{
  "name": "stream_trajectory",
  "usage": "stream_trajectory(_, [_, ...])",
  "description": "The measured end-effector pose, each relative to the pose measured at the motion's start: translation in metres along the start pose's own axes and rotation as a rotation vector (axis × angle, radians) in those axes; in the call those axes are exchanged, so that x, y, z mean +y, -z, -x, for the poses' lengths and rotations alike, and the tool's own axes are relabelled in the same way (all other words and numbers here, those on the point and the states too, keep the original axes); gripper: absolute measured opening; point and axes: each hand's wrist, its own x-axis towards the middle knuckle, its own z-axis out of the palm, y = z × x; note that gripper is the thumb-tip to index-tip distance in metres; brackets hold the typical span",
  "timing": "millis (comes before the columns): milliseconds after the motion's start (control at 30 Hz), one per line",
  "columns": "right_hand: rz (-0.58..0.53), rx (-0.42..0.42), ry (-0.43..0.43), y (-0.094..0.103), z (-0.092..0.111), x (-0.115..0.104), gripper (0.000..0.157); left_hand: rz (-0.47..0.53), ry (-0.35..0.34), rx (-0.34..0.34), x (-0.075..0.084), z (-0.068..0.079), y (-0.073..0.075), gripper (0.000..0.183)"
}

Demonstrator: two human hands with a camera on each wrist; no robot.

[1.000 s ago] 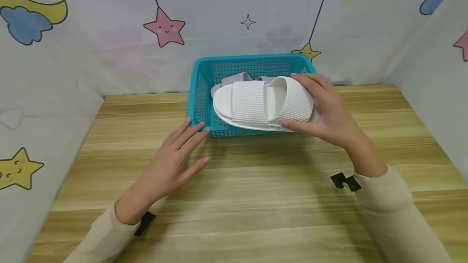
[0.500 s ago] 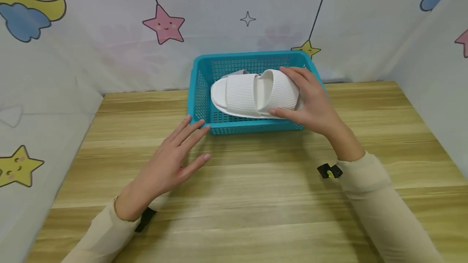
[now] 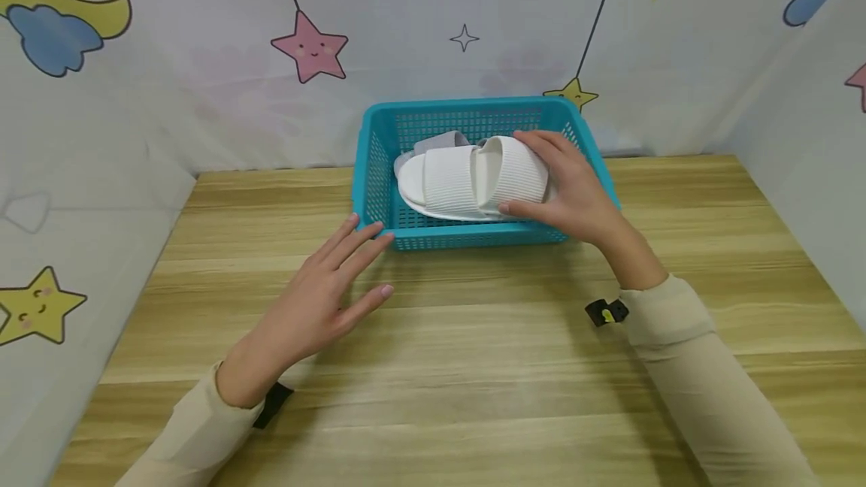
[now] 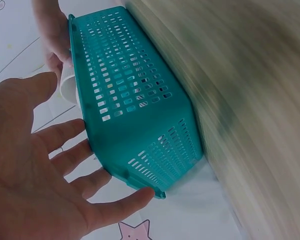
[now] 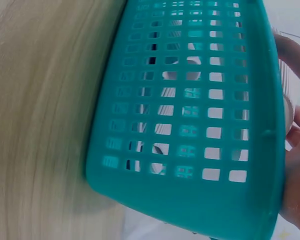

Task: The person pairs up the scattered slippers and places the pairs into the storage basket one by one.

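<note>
In the head view, a teal plastic basket (image 3: 467, 235) stands at the back of the wooden table. My right hand (image 3: 571, 190) grips the right end of a pair of white slippers (image 3: 449, 179) with ribbed straps, thumb on the near side and fingers over the far side. The slippers lie lengthwise within the basket's rim. Behind them a grey slipper (image 3: 440, 143) shows partly; the white pair covers the rest. My left hand (image 3: 314, 307) is spread, fingertips at the basket's front left corner. The left wrist view shows those straight fingers (image 4: 70, 157) along the basket's rim.
A white cloth backdrop (image 3: 406, 58) printed with stars and clouds rises right behind the basket, and similar panels close off both sides. The wooden table top (image 3: 473, 367) stretches from the basket toward the body.
My right hand has moved left and down with the white slippers, from above the basket's front rim to inside it. The left hand has kept its place at the corner.
</note>
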Motion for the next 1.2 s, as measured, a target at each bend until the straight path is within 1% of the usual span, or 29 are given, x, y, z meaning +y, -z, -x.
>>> stream_trajectory(167, [0.007, -0.070, -0.022, -0.003, -0.001, 0.004, 0.095, -0.001, 0.011, -0.014, 0.001, 0.000, 0.000, 0.069])
stream_trajectory(367, [0.031, -0.152, -0.040, -0.002, -0.006, 0.005, 0.094, 0.003, 0.006, -0.008, 0.001, 0.000, 0.000, 0.070])
stream_trajectory(600, [0.004, -0.216, -0.093, 0.000, -0.008, 0.008, 0.090, -0.001, 0.008, -0.005, 0.001, -0.001, 0.000, 0.070])
stream_trajectory(1000, [-0.028, -0.280, -0.141, -0.003, -0.011, 0.011, 0.086, -0.007, 0.018, -0.007, 0.002, 0.000, 0.000, 0.068])
stream_trajectory(1200, [-0.043, -0.297, -0.138, -0.004, -0.012, 0.012, 0.085, -0.007, 0.023, -0.012, 0.003, -0.001, 0.001, 0.068])
